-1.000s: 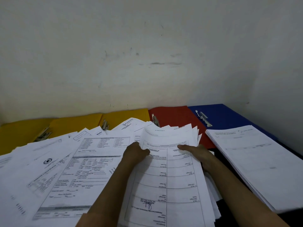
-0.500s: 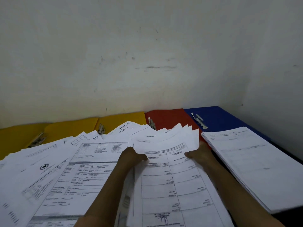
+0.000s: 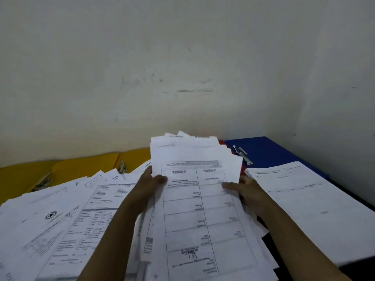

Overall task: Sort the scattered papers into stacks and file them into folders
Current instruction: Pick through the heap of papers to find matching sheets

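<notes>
A thick bundle of printed forms [image 3: 198, 199] is raised in front of me, its far edge tipped up toward the wall. My left hand [image 3: 149, 183] grips its left edge, thumb on top. My right hand [image 3: 246, 191] grips the right edge, thumb across the top sheet. Scattered papers [image 3: 60, 216] cover the table to the left. A neat stack of sheets [image 3: 316, 205] lies on the open blue folder [image 3: 269, 151] at the right. The red folder [image 3: 222, 142] is almost hidden behind the bundle. Yellow folders [image 3: 85, 169] lie open along the wall.
A pale wall closes the back and the right side, forming a corner behind the blue folder. Metal clips sit on the yellow folders [image 3: 43, 181] and the blue one [image 3: 242, 155]. The dark table edge [image 3: 272, 240] shows between the bundle and the right stack.
Both hands have lifted the bundle off the table and tipped its far edge upward; it now covers the red folder. The view has shifted slightly.
</notes>
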